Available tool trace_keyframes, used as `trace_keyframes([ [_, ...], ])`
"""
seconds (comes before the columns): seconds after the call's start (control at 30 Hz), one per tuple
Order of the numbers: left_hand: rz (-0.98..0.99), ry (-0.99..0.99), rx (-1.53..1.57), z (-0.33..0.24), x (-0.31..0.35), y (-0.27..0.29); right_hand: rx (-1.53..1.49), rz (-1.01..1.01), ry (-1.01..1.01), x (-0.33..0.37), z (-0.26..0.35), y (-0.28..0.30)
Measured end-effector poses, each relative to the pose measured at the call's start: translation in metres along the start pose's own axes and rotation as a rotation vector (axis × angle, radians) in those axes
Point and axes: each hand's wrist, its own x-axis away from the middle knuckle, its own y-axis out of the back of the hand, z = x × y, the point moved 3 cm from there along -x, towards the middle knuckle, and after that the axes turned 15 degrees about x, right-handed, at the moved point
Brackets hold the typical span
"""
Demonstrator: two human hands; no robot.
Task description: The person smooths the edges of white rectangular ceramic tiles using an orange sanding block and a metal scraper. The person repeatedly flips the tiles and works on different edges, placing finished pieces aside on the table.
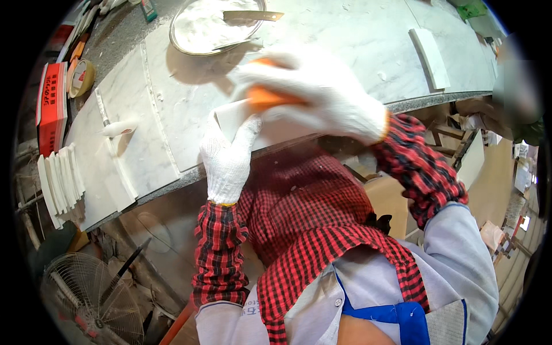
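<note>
My left hand [227, 164], in a white knit glove, pinches a flat white piece [232, 117] near the table's front edge, thumb on one side and fingers on the other. My right hand [330, 95], gloved alike and smeared by motion, is closed round an orange block-like tool [270, 98] at that piece; its exact kind is blurred. Beyond my hands stands a round bowl of white powder or paste [207, 26]. A broad blade [253, 15] lies across its rim, and a thinner metal tool [237, 43] rests at its near side.
White marble-like slabs [356, 29] cover the worktop. A loose white strip [429, 59] lies at the right, and a white tube [119, 128] at the left. Several stacked strips [60, 178], a red box [52, 106] and a tape roll [82, 78] line the left edge. A fan [95, 299] stands below left.
</note>
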Motion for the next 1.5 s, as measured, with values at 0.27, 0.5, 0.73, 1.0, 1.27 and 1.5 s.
trace_keyframes([
  [0.27, 0.04, -0.007, 0.033, -0.004, -0.005, -0.003, 0.425, -0.06, -0.386, 0.103, -0.086, 0.042],
  [0.5, 0.124, -0.074, 0.138, 0.008, -0.012, 0.006, 0.353, -0.164, 0.005, 0.036, 0.014, 0.012],
  [0.73, 0.172, -0.19, 0.283, 0.05, -0.016, 0.019, 0.033, -0.359, 0.1, 0.001, 0.055, -0.049],
  [1.0, 0.035, -0.128, 0.199, 0.002, -0.001, -0.007, 0.237, 0.132, -0.334, 0.099, -0.011, 0.008],
  [1.27, -0.174, 0.108, 0.927, 0.005, 0.051, -0.051, 0.015, -0.314, -0.508, 0.113, 0.009, 0.001],
  [1.5, 0.11, 0.249, 0.861, -0.007, 0.094, -0.054, -1.219, -0.213, -0.757, 0.091, 0.012, 0.004],
])
